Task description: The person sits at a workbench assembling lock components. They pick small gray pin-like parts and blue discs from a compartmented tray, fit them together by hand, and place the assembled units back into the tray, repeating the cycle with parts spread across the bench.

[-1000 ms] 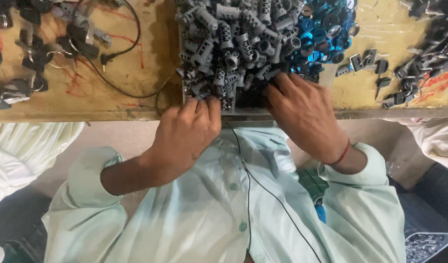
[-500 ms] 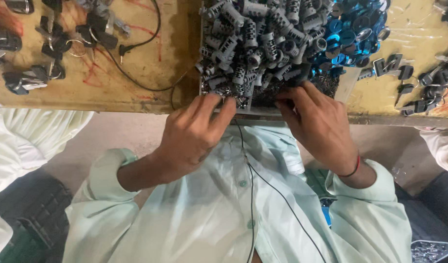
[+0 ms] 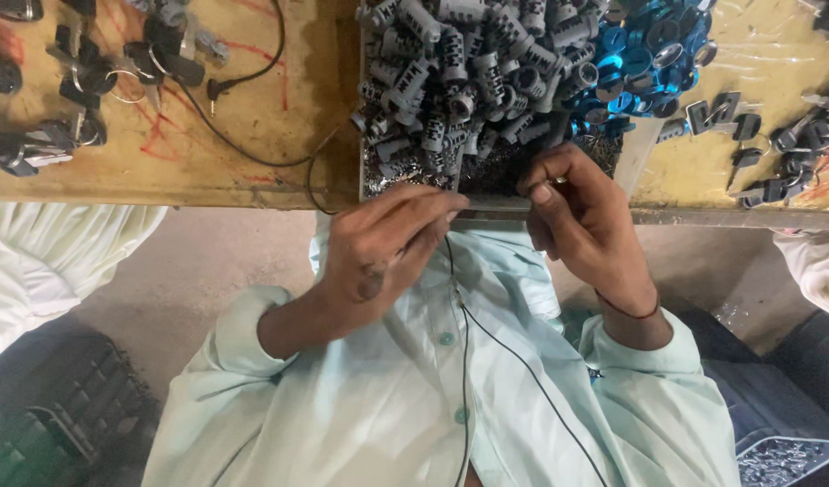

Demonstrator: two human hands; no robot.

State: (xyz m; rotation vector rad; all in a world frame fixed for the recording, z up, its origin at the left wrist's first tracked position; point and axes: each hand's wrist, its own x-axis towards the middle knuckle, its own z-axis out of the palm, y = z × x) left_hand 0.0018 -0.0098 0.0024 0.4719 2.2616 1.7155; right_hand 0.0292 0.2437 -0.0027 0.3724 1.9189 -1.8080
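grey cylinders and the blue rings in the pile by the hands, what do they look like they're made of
Grey cylinders: likely cast metal, dull matte grey, with dark slots along the sides. Blue rings: probably anodised or coated metal, judging by the glossy bright highlights, though plastic can't be excluded. Worktable: worn, paint-marked wood.

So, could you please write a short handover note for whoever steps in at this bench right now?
Left hand: at the bench edge, fingers pinched together; whether it holds a small part cannot be seen.
Right hand: fingertips at the near edge of the pile, perhaps pinching something small; not clear.
Things: grey ribbed cylinders heaped in a tray on the wooden bench; blue rings heaped to their right; dark key-like pieces further right; more dark parts far left.
Done: nothing shows as finished.
Left: both heaps are large.
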